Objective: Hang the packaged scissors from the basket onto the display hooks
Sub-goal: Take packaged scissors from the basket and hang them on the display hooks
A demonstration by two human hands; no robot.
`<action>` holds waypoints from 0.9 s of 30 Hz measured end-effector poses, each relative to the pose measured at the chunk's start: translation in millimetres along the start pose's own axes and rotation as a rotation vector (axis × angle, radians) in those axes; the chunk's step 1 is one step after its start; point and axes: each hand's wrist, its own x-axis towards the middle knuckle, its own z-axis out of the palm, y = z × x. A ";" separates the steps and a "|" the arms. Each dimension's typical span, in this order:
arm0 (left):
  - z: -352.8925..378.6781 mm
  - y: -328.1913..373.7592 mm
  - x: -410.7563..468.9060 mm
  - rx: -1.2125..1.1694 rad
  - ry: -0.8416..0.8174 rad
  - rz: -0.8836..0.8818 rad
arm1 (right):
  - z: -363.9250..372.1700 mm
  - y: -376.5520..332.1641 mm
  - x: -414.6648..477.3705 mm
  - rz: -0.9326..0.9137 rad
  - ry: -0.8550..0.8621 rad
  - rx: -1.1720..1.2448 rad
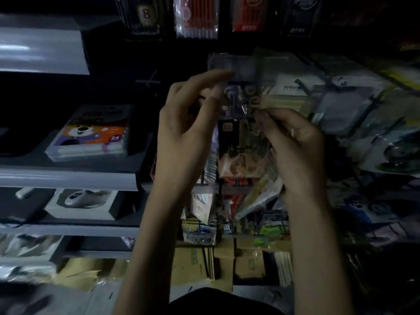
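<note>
Hanging step in hand: packaged scissors (241,144) raised between both hands.
The right hand (293,142) pinches its edge, the left hand (188,119) seemingly pinches the clear top; next, its hole must find a hook, lost in this gloom.

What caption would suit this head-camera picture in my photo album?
In a dim shop aisle, the left hand and right hand hold packaged scissors up among crowded display hooks.
</note>
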 end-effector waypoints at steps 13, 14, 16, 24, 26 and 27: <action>-14.4 -13.1 3.9 0.148 -0.125 0.054 | 24.5 21.1 18.9 -0.110 0.083 0.039; -14.5 -13.5 3.8 0.150 -0.130 0.059 | 25.2 22.4 20.2 -0.114 0.085 0.036; -14.3 -13.5 3.5 0.164 -0.137 0.073 | 26.1 23.0 22.7 -0.119 0.086 0.027; -13.7 -16.4 4.7 0.162 -0.131 0.105 | 29.8 24.6 27.5 -0.107 0.065 -0.015; -14.7 -17.5 4.4 0.159 -0.134 0.109 | 29.8 26.4 28.3 -0.089 0.064 -0.011; -15.2 -18.2 4.0 0.154 -0.138 0.110 | 29.4 26.8 28.5 -0.087 0.065 -0.008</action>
